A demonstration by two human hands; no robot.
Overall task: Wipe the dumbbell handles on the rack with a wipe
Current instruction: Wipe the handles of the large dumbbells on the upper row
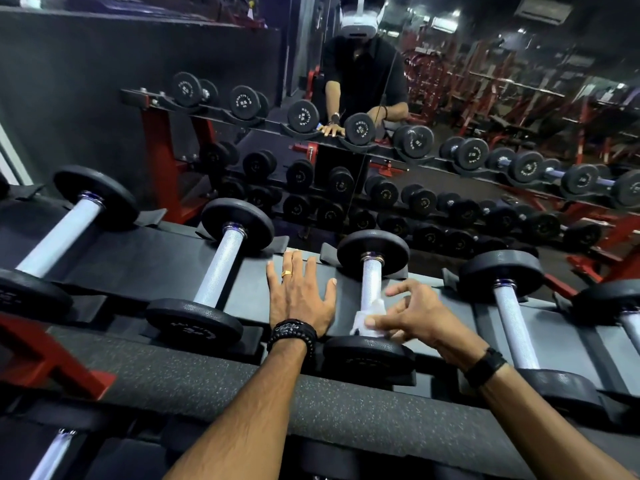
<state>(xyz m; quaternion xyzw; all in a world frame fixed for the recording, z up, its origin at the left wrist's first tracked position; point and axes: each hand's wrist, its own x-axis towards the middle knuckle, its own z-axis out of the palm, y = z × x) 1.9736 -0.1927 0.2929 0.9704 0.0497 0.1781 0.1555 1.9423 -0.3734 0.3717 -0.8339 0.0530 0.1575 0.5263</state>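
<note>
The rack carries a row of dumbbells laid with their handles running away from the person. Well to the left of the left hand lies the outermost dumbbell, its pale handle bare. Just left of the left hand lies a second dumbbell, also bare.

The left hand rests palm-down on the dark rack surface between the second dumbbell and the middle dumbbell. Its fingers are straight and spread, and it holds nothing. A ring sits on one finger, and a dark beaded bracelet wraps the wrist.

Just right of the left hand lies the middle dumbbell. A white wipe is wrapped against the near end of its handle, close to the front weight. The right hand presses the wipe onto the handle with its thumb and curled fingers; the index finger is raised and extended above the handle. A black watch is on the right wrist.

Right of the right hand lies a fourth dumbbell, handle bare, and a fifth is partly cut off at the frame edge.

Beyond both hands, a mirror reflects the rack and the person.
</note>
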